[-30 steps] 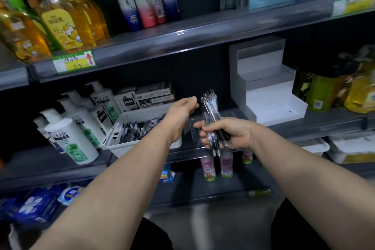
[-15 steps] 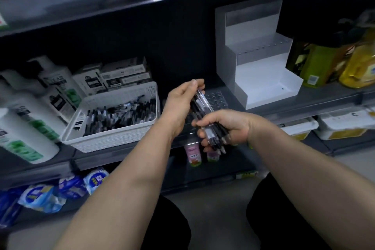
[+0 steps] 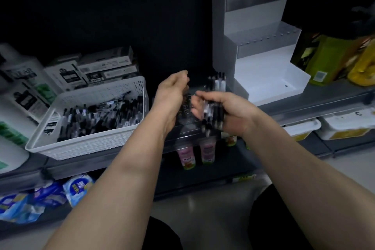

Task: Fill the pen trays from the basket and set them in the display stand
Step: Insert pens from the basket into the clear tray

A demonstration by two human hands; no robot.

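Pen bundle point(image 3: 219, 84): clenched in the right hand point(image 3: 233, 111), fingers wrapped round the middle of the barrels. The pens stand nearly upright; one set of ends rises above the fist and the other pokes out below it.

Left hand point(image 3: 172, 95): just beside the bundle, fingers curled. Motion blur; cannot tell whether it pinches a pen.

Both hands hover over a clear pen tray point(image 3: 187, 127) on the shelf, between the white basket point(image 3: 81, 148) of loose pens and the white stepped display stand point(image 3: 263, 71).

Writing: print on the boxes point(image 3: 105, 67) behind the basket is too blurred to read. The green pack point(image 3: 324, 57) right of the stand carries a square code label.
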